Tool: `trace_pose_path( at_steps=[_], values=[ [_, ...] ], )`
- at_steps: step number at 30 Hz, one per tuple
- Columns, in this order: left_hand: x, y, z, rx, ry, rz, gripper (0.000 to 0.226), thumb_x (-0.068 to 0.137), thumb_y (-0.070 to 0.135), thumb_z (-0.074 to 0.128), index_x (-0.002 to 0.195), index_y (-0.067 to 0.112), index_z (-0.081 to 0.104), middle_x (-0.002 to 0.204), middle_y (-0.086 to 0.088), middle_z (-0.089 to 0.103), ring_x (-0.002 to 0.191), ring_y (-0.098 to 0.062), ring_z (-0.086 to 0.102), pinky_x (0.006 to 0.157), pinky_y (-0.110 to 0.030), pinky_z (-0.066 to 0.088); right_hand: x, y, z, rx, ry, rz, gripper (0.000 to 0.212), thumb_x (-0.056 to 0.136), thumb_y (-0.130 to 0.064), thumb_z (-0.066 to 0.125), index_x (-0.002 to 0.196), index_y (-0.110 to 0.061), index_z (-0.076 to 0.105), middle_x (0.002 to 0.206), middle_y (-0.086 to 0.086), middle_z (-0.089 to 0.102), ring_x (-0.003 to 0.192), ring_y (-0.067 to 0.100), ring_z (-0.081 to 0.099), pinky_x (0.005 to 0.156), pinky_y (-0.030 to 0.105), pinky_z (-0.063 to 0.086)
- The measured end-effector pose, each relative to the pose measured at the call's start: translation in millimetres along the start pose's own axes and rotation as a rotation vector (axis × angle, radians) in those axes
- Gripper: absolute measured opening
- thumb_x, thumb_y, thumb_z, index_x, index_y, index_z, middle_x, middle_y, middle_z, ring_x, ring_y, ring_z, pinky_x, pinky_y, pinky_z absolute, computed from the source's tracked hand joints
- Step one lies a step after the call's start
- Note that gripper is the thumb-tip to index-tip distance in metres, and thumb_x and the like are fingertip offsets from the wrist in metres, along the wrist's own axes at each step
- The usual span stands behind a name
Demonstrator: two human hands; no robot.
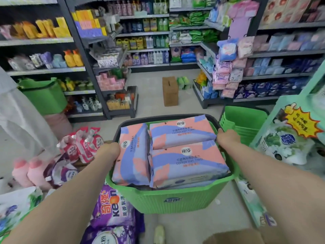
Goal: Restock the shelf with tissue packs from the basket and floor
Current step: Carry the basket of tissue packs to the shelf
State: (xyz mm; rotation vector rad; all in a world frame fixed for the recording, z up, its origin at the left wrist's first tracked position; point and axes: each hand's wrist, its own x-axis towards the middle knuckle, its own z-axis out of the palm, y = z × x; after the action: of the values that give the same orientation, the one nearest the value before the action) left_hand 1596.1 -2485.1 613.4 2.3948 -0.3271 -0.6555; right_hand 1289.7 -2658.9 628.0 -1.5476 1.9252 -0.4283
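Green plastic basket point(172, 199), packed with tissue packs point(186, 159), held at its rim by both hands.
Shelves point(281, 54) line the aisle from 9 round to 3 o'clock. In the basket, one pack at 9 o'clock has its long axis running 12 to 6, and two at 3 o'clock lie crosswise. The left hand point(108, 150) has its fingers clamped on the rim at 9 o'clock and the right hand point(227, 138) at 3. Both are just beside the packs, equally near.

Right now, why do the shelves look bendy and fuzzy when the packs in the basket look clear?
Head view: the wide-angle lens bows the shelves near the edges; the far shelves are soft and smeared, while the tissue packs in the basket are sharp enough to show print; light is even, without harsh glare.
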Motion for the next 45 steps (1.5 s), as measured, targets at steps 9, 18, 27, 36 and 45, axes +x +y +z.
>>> trace_pose_path(
  at_steps=[9,18,27,36,45],
  values=[
    [149.2,142.0,47.1,0.102,-0.111,0.094,0.031,0.096,0.015,0.037,0.11,-0.002,0.06,0.115,-0.019,0.059,0.104,-0.034,0.055,0.086,-0.033,0.043,153.3,-101.6,24.6,0.026,0.08,0.032,0.044,0.099,-0.027,0.042,0.118,0.011,0.055,0.127,0.029,0.054,0.117,0.041,0.052,0.092,0.036,0.041],
    [270.7,268.6,107.7,0.069,-0.176,0.102,0.036,0.096,0.018,0.039,0.119,-0.004,0.056,0.121,-0.022,0.058,0.095,-0.032,0.054,0.075,-0.032,0.04,293.4,-165.7,54.5,0.071,0.146,0.111,0.047,0.1,-0.028,0.04,0.121,0.012,0.053,0.128,0.031,0.052,0.118,0.043,0.05,0.096,0.04,0.04],
    [392.8,403.8,197.3,0.139,-0.14,0.102,0.041,0.093,0.019,0.042,0.124,-0.005,0.054,0.125,-0.023,0.056,0.114,-0.037,0.053,0.089,-0.036,0.042,480.5,-226.6,76.3,0.072,0.102,0.173,0.045,0.098,-0.03,0.042,0.113,0.009,0.059,0.122,0.029,0.057,0.112,0.041,0.054,0.091,0.038,0.043],
    [503.1,551.8,282.0,0.104,-0.161,0.089,0.041,0.093,0.021,0.045,0.122,-0.006,0.055,0.125,-0.024,0.056,0.113,-0.039,0.054,0.094,-0.039,0.046,660.2,-304.5,72.7,0.136,0.118,0.168,0.046,0.098,-0.032,0.041,0.12,0.007,0.053,0.125,0.03,0.054,0.114,0.043,0.052,0.095,0.042,0.042],
    [616.2,691.2,354.5,0.161,-0.178,0.13,0.038,0.095,0.02,0.041,0.12,-0.006,0.055,0.121,-0.022,0.058,0.11,-0.037,0.055,0.085,-0.035,0.044,811.7,-378.2,80.2,0.138,0.191,0.204,0.047,0.099,-0.03,0.042,0.124,0.009,0.049,0.129,0.03,0.05,0.119,0.043,0.048,0.097,0.042,0.039]
  ],
)
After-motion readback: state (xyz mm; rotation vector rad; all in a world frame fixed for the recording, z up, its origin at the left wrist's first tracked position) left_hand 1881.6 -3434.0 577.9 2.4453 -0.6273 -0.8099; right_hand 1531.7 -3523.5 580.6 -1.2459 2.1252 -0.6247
